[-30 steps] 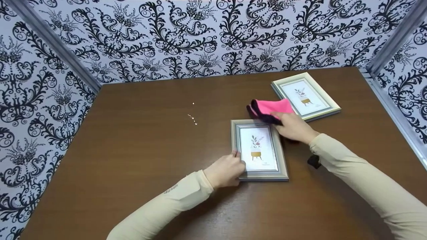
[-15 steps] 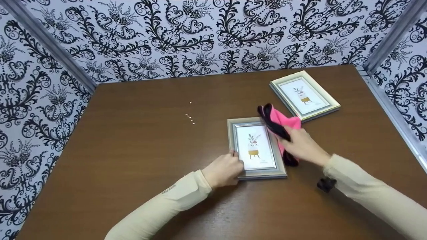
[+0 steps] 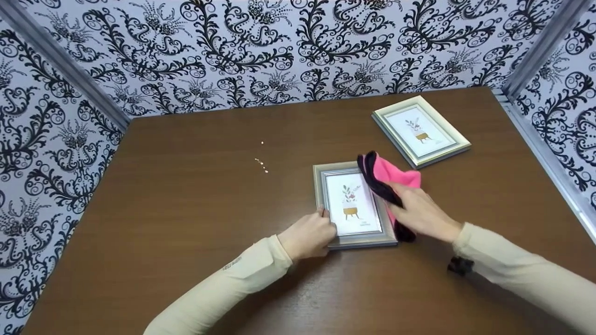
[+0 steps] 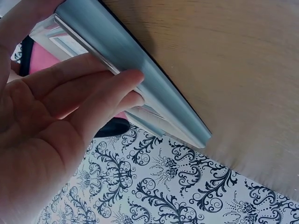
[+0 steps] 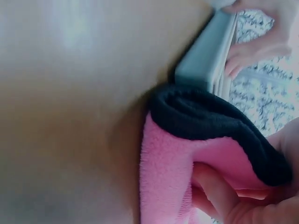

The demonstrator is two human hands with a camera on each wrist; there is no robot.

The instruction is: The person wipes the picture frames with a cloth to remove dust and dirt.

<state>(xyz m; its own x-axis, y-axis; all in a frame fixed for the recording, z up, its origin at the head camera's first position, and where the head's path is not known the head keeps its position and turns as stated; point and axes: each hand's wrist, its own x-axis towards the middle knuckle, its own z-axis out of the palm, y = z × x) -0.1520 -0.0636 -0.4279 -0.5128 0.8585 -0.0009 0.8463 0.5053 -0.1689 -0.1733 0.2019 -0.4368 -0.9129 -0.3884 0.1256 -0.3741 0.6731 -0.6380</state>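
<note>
A picture frame (image 3: 318, 186) with a potted-plant print lies flat on the brown table, its long side running away from me. My left hand (image 3: 308, 235) grips its near left edge; in the left wrist view the thumb lies along the frame's grey side (image 4: 159, 84) and the other fingers reach over the top. A folded pink cloth (image 3: 396, 174) with a black border is held in my right hand (image 3: 426, 214). The cloth covers part of the frame's right border and hangs over that side, as the right wrist view also shows with the black-edged fold (image 5: 187, 116).
A second, similar frame (image 3: 458, 139) lies angled at the back right of the table (image 3: 200, 195). Small white specks (image 3: 261, 164) dot the table left of the held frame. Patterned walls (image 3: 200, 51) stand along the back and both sides.
My right hand has brought the cloth from beyond the frame's far right corner toward me, onto its right border. The left hand keeps its hold on the frame's left edge.
</note>
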